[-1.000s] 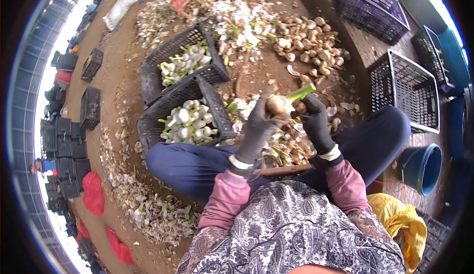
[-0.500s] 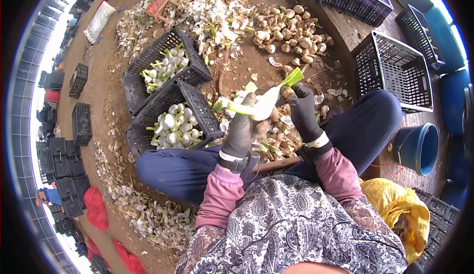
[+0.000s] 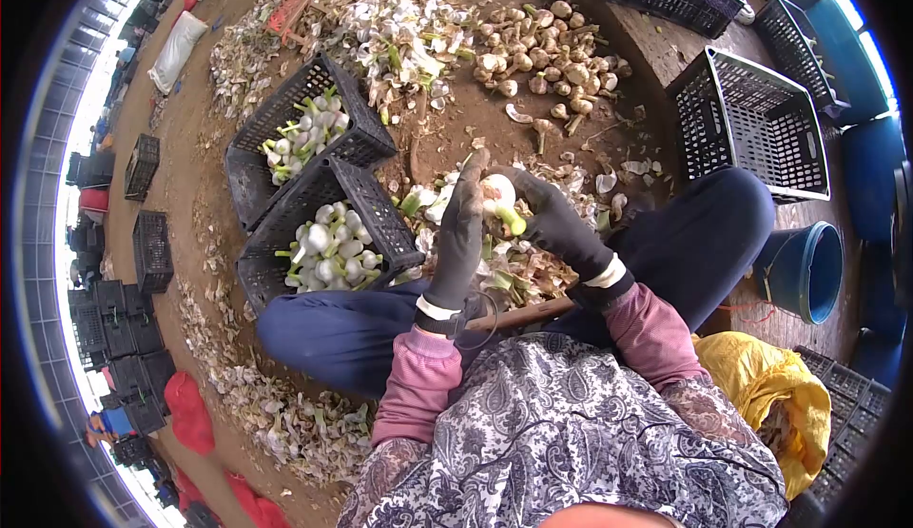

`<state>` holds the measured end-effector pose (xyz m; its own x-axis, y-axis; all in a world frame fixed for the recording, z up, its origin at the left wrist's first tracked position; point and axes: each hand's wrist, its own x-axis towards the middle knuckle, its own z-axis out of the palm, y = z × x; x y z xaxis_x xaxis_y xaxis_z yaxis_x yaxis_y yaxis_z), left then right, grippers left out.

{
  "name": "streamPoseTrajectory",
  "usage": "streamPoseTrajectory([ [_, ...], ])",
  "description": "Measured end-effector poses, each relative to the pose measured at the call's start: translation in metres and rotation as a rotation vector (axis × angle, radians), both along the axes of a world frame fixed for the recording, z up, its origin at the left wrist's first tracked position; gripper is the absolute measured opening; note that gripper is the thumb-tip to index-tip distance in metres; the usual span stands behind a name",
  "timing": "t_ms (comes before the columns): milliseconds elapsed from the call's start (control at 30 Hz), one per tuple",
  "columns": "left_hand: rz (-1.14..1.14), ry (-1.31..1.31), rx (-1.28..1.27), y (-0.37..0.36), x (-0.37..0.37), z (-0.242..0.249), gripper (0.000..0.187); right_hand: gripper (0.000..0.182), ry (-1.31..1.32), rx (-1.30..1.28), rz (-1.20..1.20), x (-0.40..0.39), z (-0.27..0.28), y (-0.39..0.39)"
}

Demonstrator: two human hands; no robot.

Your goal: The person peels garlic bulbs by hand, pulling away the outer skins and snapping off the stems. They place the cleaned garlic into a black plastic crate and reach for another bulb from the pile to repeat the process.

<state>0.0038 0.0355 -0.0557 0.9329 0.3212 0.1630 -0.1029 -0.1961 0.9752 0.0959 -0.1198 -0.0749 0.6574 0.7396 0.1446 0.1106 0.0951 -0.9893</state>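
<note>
A garlic bulb (image 3: pixel 498 188), white with a short green stem pointing down to the right, is between my two gloved hands, above the heap of peelings before my lap. My right hand (image 3: pixel 563 226) grips it from the right, fingers curled round the bulb. Against the bulb's left side presses my left hand (image 3: pixel 460 228), its fingers pointing up and its inner side partly hidden. Both gloves are dark and look dusty. Peeled garlic (image 3: pixel 328 247) with trimmed green stems fills part of the near black crate (image 3: pixel 255 276), left of my knee. More lies in the crate (image 3: pixel 242 171) behind it.
Unpeeled garlic (image 3: pixel 556 57) is heaped on the dirt floor ahead. Loose skins (image 3: pixel 404 29) lie beyond the crates. On the right are a black crate (image 3: pixel 704 133), a blue bucket (image 3: pixel 808 276) and a yellow sack (image 3: pixel 756 381). Several dark crates stand far left.
The long white and green piece between my hands is no longer seen there. A round bulb with a short stem is now held, and my hands have turned. The view has shifted slightly.
</note>
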Motion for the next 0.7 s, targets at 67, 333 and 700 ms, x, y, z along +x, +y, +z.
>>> streamPoseTrajectory([
  [67,0.026,-0.034,0.141,-0.001,0.002,0.0,0.049,0.074,0.02,-0.029,-0.076,-0.002,0.009,0.001],
  [333,0.137,-0.051,0.655,0.0,0.001,0.041,0.032,0.076,-0.304,-0.048,-0.225,-0.004,0.027,0.003],
  [700,0.192,0.091,-0.63,-0.001,0.004,0.013,0.01,0.071,0.045,0.254,-0.197,-0.003,0.019,0.001],
])
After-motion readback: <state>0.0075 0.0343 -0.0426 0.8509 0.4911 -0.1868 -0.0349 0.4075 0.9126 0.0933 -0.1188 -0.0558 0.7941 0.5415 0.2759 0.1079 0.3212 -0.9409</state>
